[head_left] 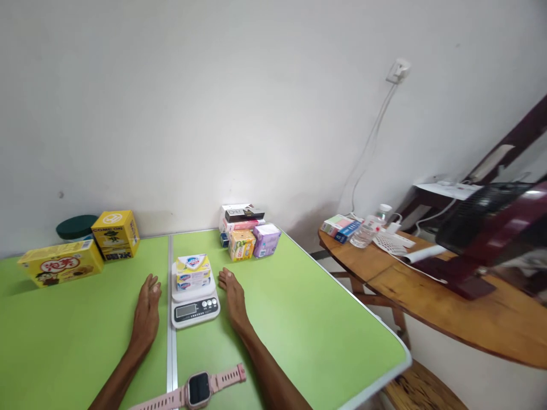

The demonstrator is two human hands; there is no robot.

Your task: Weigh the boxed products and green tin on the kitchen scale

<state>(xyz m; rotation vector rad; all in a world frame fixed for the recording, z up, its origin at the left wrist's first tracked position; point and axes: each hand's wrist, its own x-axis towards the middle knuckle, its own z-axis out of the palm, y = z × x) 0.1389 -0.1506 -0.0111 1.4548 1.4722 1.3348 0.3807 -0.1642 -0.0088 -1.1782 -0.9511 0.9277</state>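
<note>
A white kitchen scale (182, 319) rests on the green table, with a stack of yellow-and-white soap boxes (193, 273) on its platform. To the left of the scale, my left hand (146, 316) is on its side near the tabletop, fingers stretched out and holding nothing. Just right of the scale is my right hand (233, 299), also empty with its fingers extended. Both hands are apart from the soap boxes. A pink smartwatch (199, 389) lies in front of the scale. The small display on the scale is too dark to read.
Yellow boxes (64, 265) and a dark green lid (77, 226) stand at the back left of the green table (307, 330). Several small cartons (242, 245) are grouped at the back. On the right, a wooden table (384, 290) carries a plastic bottle (365, 232) and other items.
</note>
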